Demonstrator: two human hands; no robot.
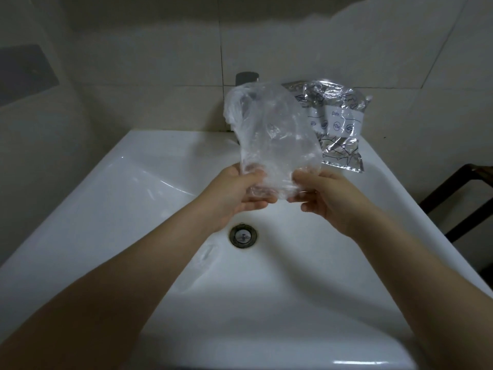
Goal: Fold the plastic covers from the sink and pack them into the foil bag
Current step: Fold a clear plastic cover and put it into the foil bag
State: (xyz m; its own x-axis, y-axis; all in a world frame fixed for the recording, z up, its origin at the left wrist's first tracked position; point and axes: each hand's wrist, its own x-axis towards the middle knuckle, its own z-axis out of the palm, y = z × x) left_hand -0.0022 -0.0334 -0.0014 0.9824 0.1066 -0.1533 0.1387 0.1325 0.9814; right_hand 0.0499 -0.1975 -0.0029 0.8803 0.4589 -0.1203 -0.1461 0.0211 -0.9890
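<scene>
A clear, crinkled plastic cover (274,129) stands upright above the white sink (112,188). My left hand (234,196) grips its lower left edge, fingers curled under the plastic. At the lower right edge, my right hand (325,196) pinches the cover. The silver foil bag (338,129), printed with blue icons and a "Date" label, leans at the back right of the sink against the wall, partly hidden by the cover. Another clear plastic cover (205,260) lies in the basin just below the drain.
A metal drain (243,235) sits in the middle of the basin under my hands. A dark tap (246,78) rises behind the cover. Tiled wall stands behind. A dark wooden frame (464,193) is to the right of the sink.
</scene>
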